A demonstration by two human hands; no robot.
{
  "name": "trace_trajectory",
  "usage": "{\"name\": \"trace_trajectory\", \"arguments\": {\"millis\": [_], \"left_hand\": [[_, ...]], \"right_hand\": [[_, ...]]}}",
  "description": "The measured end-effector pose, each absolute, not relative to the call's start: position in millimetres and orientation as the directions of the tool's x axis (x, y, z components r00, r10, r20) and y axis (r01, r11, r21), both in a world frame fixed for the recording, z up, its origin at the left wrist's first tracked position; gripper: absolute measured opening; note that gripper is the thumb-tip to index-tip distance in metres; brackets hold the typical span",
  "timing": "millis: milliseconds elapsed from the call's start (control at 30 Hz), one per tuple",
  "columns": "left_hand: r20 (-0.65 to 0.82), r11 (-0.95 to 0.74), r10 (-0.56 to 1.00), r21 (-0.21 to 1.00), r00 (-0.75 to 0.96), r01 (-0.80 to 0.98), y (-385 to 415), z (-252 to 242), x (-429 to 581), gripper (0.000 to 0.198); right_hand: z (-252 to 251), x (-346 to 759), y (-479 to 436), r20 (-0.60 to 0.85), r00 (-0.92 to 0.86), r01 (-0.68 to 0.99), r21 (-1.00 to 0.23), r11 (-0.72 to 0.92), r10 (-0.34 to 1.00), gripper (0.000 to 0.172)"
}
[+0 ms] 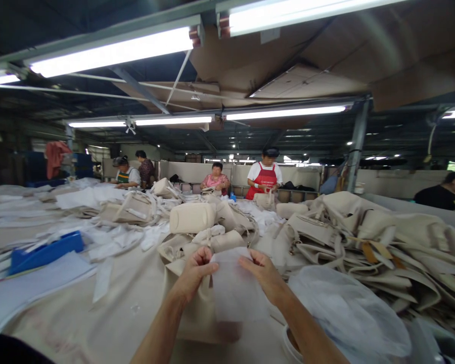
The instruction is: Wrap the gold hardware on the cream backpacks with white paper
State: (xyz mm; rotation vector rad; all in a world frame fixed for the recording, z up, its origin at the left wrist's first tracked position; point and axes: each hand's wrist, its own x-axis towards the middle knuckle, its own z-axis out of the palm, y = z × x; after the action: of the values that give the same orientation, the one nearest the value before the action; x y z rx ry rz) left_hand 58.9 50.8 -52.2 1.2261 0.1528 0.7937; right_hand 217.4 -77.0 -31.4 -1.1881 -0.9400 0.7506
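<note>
A thin, white, see-through sheet (235, 288) hangs between my two hands, over the front of a beige handbag (195, 303). My left hand (197, 273) pinches its upper left edge, with the fingers curled in and the thumb on top. At the upper right corner, my right hand (263, 273) grips the same sheet between thumb and fingers. The sheet hides much of the bag behind it. Just beyond my hands, a beige bag piece (192, 218) with rounded corners rests on the pile.
Stacked beige bags (394, 237) fill the right side. A clear plastic bag (349, 308) lies by my right forearm, near a white tub (291, 346). To the left are a blue tray (47, 252) and white sheets (38, 288). Across the table works a person in a red apron (265, 179).
</note>
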Motion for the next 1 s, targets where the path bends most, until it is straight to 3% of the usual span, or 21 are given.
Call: {"name": "trace_trajectory", "arguments": {"millis": [133,267,367,467,533,700,833,1000], "left_hand": [[0.303,0.092,0.648,0.879,0.698,-0.468,56,-51,57,0.039],[0.333,0.162,0.66,0.813,0.674,-0.56,57,-49,57,0.033],[0.323,0.25,0.65,0.764,0.688,-0.595,59,-45,56,0.041],[0.278,0.277,0.654,0.777,0.703,-0.565,65,-37,52,0.043],[0.221,0.293,0.66,0.805,0.718,-0.516,71,-30,50,0.036],[0.115,0.344,0.657,0.833,0.745,-0.432,82,-12,46,0.01],[0.043,0.373,0.629,0.86,0.776,-0.349,89,-1,42,0.014],[-0.026,0.33,0.637,0.912,0.77,-0.243,98,15,36,0.012]], "right_hand": [[-30,228,-84,0.094,0.463,-0.164,-0.968,0.189,0.881,0.04],[-30,234,-91,0.025,0.455,-0.218,-0.966,0.138,0.89,0.037],[-32,227,-93,0.034,0.328,-0.144,-0.986,0.085,0.944,0.035],[-30,213,-89,0.041,0.151,0.047,-0.998,0.034,0.988,0.021],[-26,203,-83,0.073,0.174,0.125,-0.991,0.052,0.982,0.013],[-17,181,-65,0.084,0.234,-0.008,-0.996,0.088,0.969,0.019],[-24,171,-49,0.017,0.262,0.056,-0.998,0.003,0.965,0.003],[-31,170,-30,-0.031,0.295,-0.12,-0.993,0.005,0.955,0.021]]}}
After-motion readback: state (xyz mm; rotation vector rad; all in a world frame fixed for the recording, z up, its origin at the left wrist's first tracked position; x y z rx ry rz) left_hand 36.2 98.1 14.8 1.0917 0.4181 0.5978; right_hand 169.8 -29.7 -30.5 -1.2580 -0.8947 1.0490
